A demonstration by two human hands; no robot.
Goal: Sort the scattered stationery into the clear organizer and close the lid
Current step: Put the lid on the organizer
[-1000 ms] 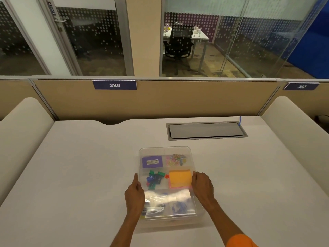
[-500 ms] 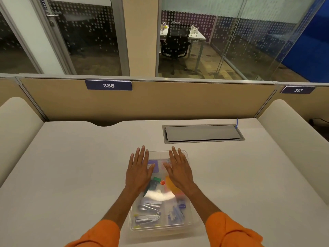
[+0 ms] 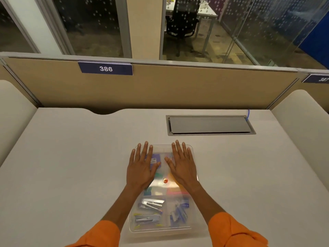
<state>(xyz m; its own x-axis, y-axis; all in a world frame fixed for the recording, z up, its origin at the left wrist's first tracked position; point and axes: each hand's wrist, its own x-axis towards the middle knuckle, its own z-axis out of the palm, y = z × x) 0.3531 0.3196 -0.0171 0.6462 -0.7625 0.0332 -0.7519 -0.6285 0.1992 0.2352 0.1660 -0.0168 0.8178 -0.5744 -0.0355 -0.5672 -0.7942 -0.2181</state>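
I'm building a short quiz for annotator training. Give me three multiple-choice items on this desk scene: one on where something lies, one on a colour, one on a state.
1. Where in the clear organizer do the silver staplers lie?
A. near-left compartment
B. far-right compartment
C. outside it

2. What colour are the sleeves?
A. blue
B. orange
C. white

3. How are the left hand and right hand placed?
A. gripping a stapler
B. curled into fists
C. flat on the lid, fingers straight

Answers:
1 A: both staplers show through the lid beside the left forearm.
2 B: orange cloth covers both forearms at the bottom edge.
3 C: both palms lie on the lid's far half with fingers spread.
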